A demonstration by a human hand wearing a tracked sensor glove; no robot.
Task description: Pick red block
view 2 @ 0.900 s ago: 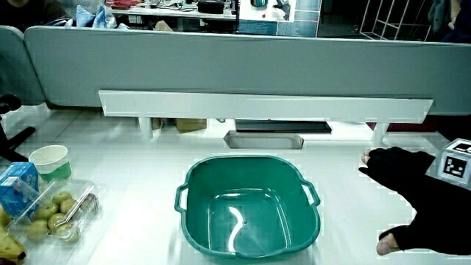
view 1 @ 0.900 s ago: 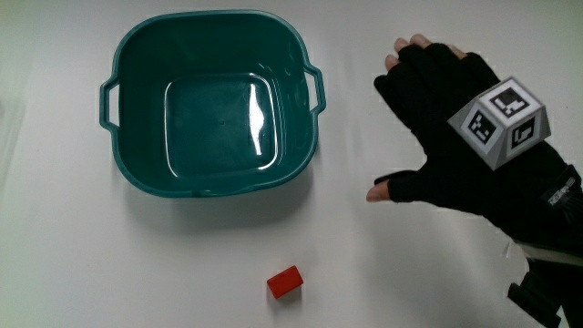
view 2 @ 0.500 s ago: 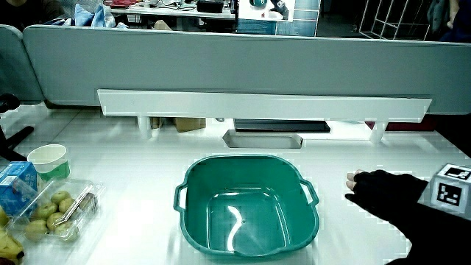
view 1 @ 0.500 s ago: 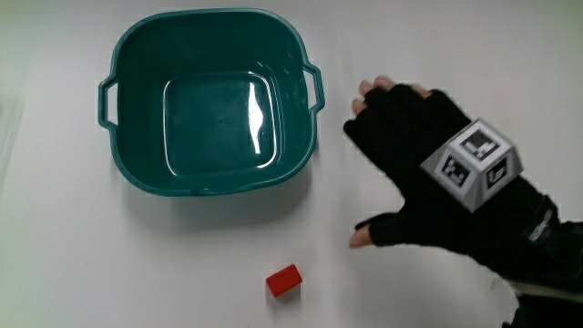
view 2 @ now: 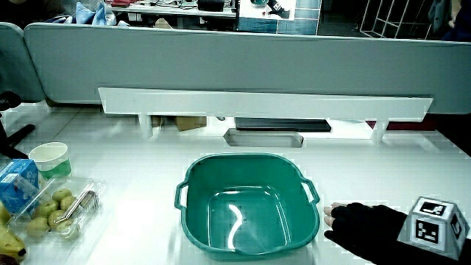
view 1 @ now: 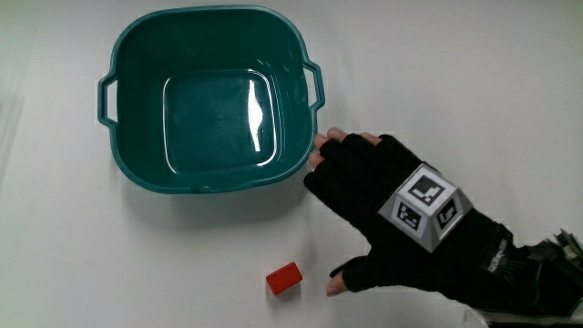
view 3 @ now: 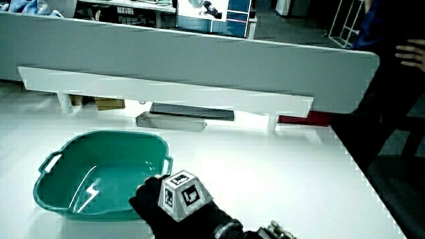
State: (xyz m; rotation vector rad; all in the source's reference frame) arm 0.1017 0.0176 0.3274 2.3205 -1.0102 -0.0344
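Observation:
A small red block (view 1: 284, 279) lies on the white table, nearer to the person than the teal basin (view 1: 127, 164). The gloved hand (view 1: 369, 214) hovers beside the basin, its fingers spread and holding nothing; the thumb tip sits a short gap from the block. The patterned cube (view 1: 425, 206) rides on the back of the hand. In both side views the hand (view 2: 368, 224) (view 3: 156, 199) shows next to the basin (view 2: 193, 235) (view 3: 50, 199), and the block does not show there.
The basin is empty and has a handle at each end. In a side view a paper cup (view 2: 49, 157), a blue carton (view 2: 16, 184) and a clear pack of fruit (view 2: 55, 213) stand at the table's edge. A low grey partition (view 2: 235, 66) closes off the table.
The hand has moved toward the basin and nearer to the person, so its thumb now sits close beside the red block. The block and the basin have not moved.

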